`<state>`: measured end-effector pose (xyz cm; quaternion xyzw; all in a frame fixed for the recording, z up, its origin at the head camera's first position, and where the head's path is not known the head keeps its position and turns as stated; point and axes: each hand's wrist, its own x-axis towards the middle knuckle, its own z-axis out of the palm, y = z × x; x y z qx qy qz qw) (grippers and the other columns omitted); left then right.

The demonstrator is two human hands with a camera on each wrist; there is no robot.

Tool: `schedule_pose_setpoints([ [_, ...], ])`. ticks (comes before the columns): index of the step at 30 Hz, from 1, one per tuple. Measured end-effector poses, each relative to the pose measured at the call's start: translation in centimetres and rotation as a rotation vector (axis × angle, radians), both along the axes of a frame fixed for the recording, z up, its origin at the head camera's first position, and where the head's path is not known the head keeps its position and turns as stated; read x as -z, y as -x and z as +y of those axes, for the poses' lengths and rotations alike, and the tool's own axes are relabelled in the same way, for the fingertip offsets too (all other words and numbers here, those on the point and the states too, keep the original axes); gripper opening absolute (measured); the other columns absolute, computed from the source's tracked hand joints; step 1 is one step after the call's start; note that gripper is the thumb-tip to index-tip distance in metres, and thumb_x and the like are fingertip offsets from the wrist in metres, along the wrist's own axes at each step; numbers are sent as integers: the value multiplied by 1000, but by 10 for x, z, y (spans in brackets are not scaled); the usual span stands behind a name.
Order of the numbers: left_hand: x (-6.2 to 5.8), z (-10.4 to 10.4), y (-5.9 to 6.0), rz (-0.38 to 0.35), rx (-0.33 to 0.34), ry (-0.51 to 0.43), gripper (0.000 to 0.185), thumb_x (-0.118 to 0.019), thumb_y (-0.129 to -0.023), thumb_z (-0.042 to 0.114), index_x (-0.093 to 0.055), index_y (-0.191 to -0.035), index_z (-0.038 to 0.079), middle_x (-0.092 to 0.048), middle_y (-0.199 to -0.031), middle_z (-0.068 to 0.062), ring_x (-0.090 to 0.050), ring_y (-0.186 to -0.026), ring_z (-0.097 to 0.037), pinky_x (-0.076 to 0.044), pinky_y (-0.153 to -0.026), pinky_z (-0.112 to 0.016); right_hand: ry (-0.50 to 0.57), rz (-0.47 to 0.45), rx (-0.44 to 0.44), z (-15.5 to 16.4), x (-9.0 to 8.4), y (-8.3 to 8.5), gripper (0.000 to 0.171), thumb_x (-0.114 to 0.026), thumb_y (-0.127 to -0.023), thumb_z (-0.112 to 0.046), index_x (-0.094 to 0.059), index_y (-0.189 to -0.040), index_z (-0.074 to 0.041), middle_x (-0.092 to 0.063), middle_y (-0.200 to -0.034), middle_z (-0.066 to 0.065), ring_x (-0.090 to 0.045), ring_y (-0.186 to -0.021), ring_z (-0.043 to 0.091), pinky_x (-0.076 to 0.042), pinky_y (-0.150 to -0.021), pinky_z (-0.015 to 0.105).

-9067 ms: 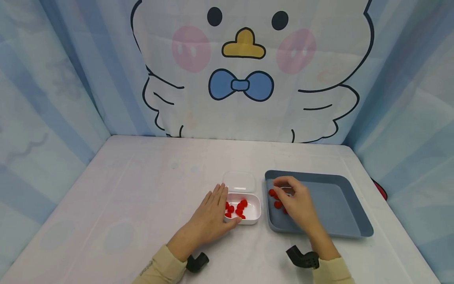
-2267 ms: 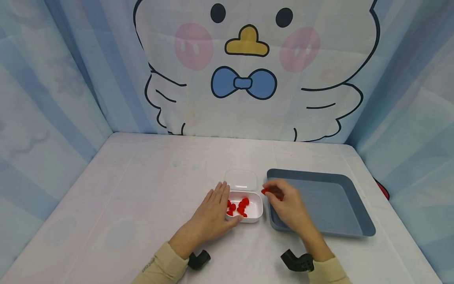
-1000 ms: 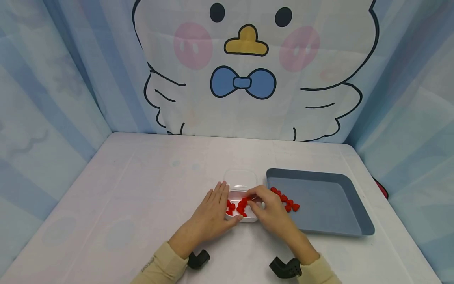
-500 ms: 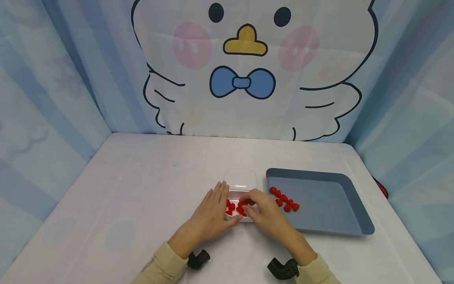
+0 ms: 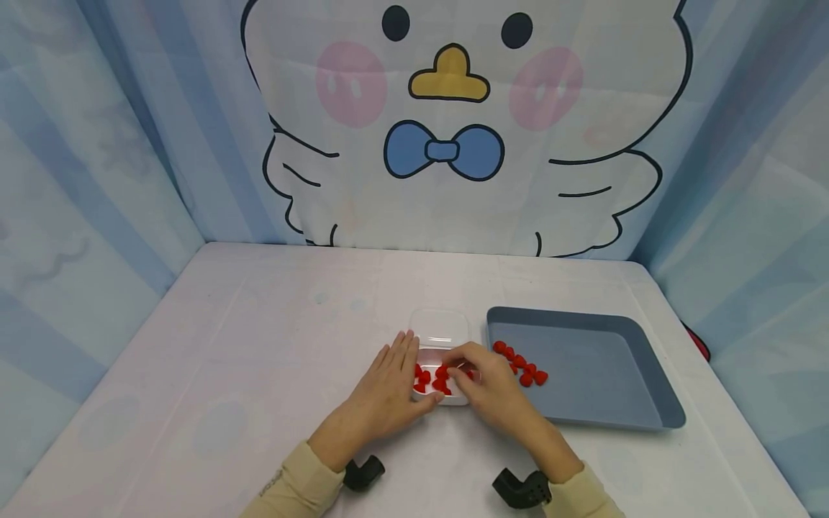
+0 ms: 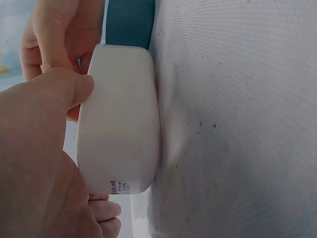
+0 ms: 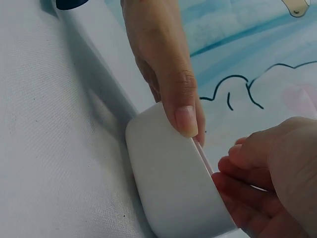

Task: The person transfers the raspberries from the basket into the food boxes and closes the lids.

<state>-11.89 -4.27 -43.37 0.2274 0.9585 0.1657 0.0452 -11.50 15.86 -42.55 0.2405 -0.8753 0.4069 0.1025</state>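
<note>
Head view: diffuse, fairly bright light lay evenly over the pale tabletop [image 5: 259,324]; shadows near the left hand [image 5: 382,403] were faint and soft-edged; a thin streak of glare marked the clear lid [image 5: 440,329]; the right-hand curtain [image 5: 745,180] darkened in its folds; the small red pieces [image 5: 540,378] lost fine detail. Left wrist view: dimmer, greyer; the white box [image 6: 119,119] was gently shaded, a blurry shadow along its base; its printed lettering [image 6: 119,187] was mostly too small to read; tabletop weave softened toward the lower right. Right wrist view: likewise dim, bluish; a broad soft shadow flanked the box; slight sheen showed on the left thumbnail [image 7: 186,119].
</note>
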Motion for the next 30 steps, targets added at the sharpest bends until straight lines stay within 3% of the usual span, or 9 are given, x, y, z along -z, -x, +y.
schedule_pose_setpoints([
  [7, -1, 1, 0, -11, -9, 5, 96, -59, -90, 60, -22, -156, 1, -23, -165, -15, -18, -154, -32, -22, -123, -51, 19, 8, 65, 7, -6, 2, 21, -74, -86, -1, -71, -105, -9, -72, -102, -3, -67, -91, 10, -60, -83, 32],
  [14, 0, 1, 1, -20, -10, 3, 96, -58, -90, 60, -21, -156, 1, -22, -165, -15, -18, -154, -31, -21, -124, -50, 50, 2, 93, 18, -10, 4, 21, -70, -88, 2, -69, -107, -5, -72, -103, 3, -68, -94, 17, -60, -86, 39],
  [18, 0, 0, 1, -31, -12, -12, 96, -60, -90, 59, -21, -156, 2, -21, -165, -15, -18, -154, -31, -22, -124, -50, 69, -3, 125, 26, -13, 6, 20, -69, -89, 0, -69, -109, -5, -71, -104, 2, -69, -93, 16, -60, -85, 33],
  [23, -1, 1, 0, -52, -22, -16, 97, -60, -89, 59, -19, -157, 3, -19, -166, -14, -16, -155, -31, -20, -124, -50, 85, -13, 161, 38, -15, 9, 21, -69, -90, -2, -68, -111, -7, -71, -107, 2, -67, -96, 15, -56, -85, 17],
  [30, -2, 1, 0, -54, -17, -13, 96, -60, -90, 58, -19, -157, 3, -19, -166, -14, -16, -154, -31, -20, -124, -50, 91, -7, 207, 50, -14, 12, 19, -66, -92, -1, -68, -110, -2, -71, -105, 7, -68, -93, 20, -58, -81, 19],
])
